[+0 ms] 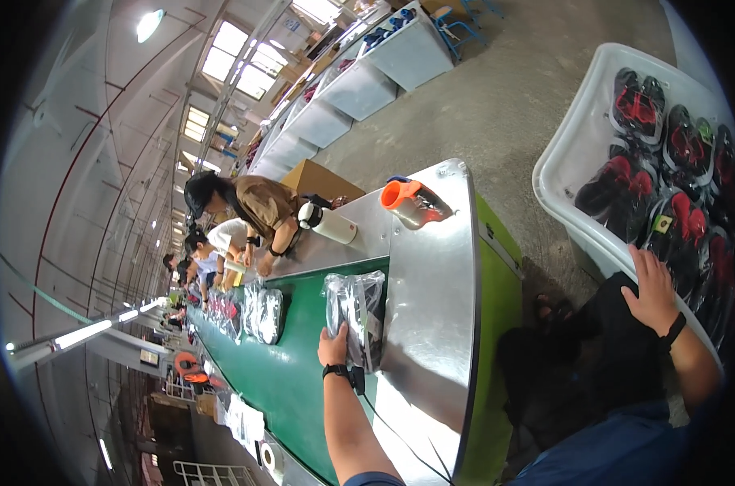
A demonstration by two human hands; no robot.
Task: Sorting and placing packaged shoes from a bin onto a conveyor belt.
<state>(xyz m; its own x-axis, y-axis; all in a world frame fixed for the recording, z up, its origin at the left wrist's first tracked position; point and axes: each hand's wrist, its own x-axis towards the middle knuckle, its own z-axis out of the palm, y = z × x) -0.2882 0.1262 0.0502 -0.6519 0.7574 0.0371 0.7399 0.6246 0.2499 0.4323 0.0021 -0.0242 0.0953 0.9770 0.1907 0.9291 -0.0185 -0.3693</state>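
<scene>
A clear plastic bag with a pair of dark shoes [357, 312] lies at the near end of the green conveyor belt [302, 397]. My left hand [332, 348] grips its left side, thumb on top; the other fingers are mostly hidden. Over the rim of the white plastic bin [574, 138] on the right, my right hand [652, 292] is open with its fingers spread and nothing in it. Inside that bin lie several bagged pairs of black and red shoes [618, 186], close to my right fingertips.
Another bagged pair [263, 314] rests farther along the belt. On the metal table edge stand an orange tape dispenser [404, 196] and a white bottle [328, 223]. Co-workers [258, 206] line the belt's far side. Several white bins [359, 93] stand behind.
</scene>
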